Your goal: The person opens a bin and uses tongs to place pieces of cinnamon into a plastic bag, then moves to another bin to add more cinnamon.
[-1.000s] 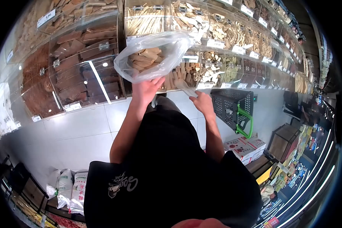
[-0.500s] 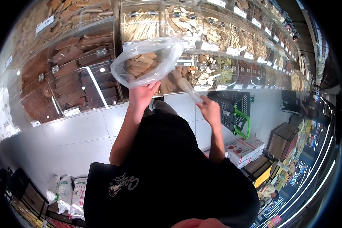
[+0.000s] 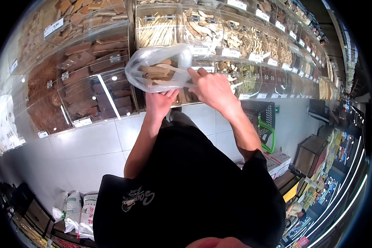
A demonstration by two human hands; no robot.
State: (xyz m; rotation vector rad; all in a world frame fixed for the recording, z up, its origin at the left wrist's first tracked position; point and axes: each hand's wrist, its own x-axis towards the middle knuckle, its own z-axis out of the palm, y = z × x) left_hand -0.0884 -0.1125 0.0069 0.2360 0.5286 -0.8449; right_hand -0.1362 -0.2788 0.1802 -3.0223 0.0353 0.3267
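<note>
A clear plastic bag [image 3: 138,78] hangs open in front of the bins, with flat brown bark-like pieces [image 3: 157,73] inside. My left hand [image 3: 159,101] is below its near rim, palm up, fingers closed at the plastic and partly hidden by it. At the bag's right side my right hand [image 3: 213,87] is closed around the handle of a clear scoop [image 3: 181,68]. The scoop reaches into the bag's mouth; its outline blends with the plastic, and the fingers hide most of the handle.
Clear bins of dark bark [image 3: 97,91] stand at left, with pale dried sticks [image 3: 157,33] and slices [image 3: 202,31] behind. A grey basket with a green handle [image 3: 268,134] and a printed carton [image 3: 279,161] are at right. White sacks [image 3: 73,211] stand behind at left.
My right hand has moved up and left, bringing the scoop from beside the bag into its mouth. The bag's opening has narrowed. My left hand stays below the bag.
</note>
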